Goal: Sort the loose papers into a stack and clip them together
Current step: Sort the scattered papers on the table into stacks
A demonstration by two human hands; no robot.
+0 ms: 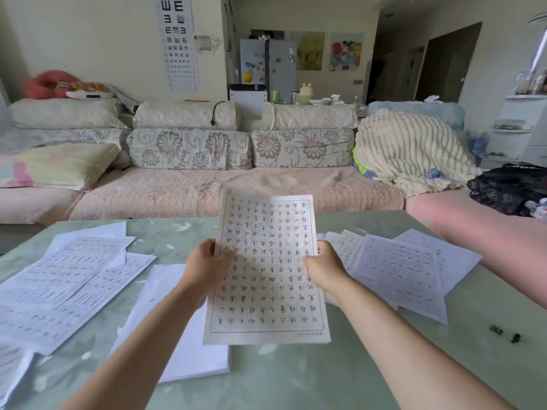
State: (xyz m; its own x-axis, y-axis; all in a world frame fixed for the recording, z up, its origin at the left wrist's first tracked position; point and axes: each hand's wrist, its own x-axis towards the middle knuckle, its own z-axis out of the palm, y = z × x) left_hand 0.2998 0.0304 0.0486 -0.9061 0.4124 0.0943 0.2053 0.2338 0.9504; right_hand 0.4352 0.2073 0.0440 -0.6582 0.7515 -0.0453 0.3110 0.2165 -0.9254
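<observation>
Matt paper sheet (266, 270) — glossy table (296, 377)

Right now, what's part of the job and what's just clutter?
Job: held sheet, left hand, right hand, left papers, right papers, white stack, black clips.
Clutter: striped blanket, eye chart, black bag, plush toy.

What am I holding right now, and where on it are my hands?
A sheet of handwritten characters: left hand grips its left edge, right hand its right edge, both about midway up.
</observation>
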